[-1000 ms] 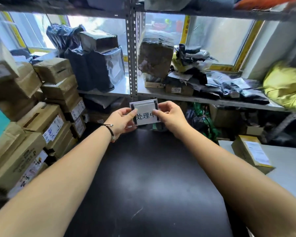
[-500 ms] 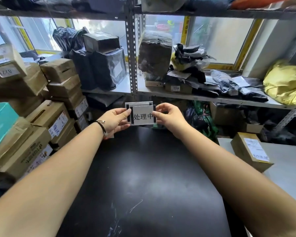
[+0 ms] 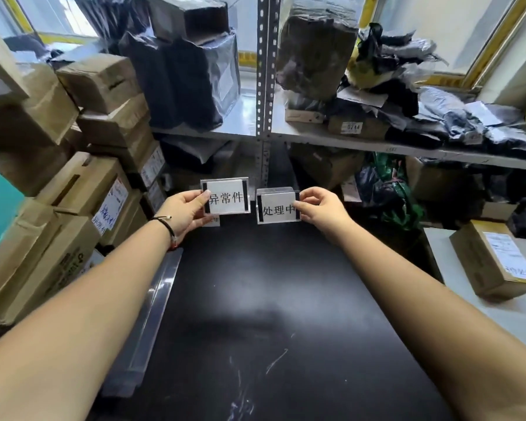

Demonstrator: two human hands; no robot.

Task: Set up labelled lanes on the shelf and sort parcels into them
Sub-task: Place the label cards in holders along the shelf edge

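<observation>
Sorting station: a person holds two clear acrylic label holders just apart above the far edge of a black worktop (image 3: 255, 314), at 12 o'clock. The left hand (image 3: 184, 212) pinches the "异常件" holder (image 3: 227, 199) by its left end, and the right hand (image 3: 319, 208) pinches the "处理中" holder (image 3: 278, 208) by its right end. Both holders look light, stiff and slick, probably best gripped at the ends so the print stays readable. The metal shelf (image 3: 377, 145) beyond is crowded, with black-wrapped parcels (image 3: 192, 83) at 11 o'clock and grey poly mailers (image 3: 456, 126) at 2 o'clock, leaving little bare ledge. Cardboard boxes (image 3: 73, 189) are stacked at 9 o'clock, and a labelled carton (image 3: 495, 256) sits at 3 o'clock.
</observation>
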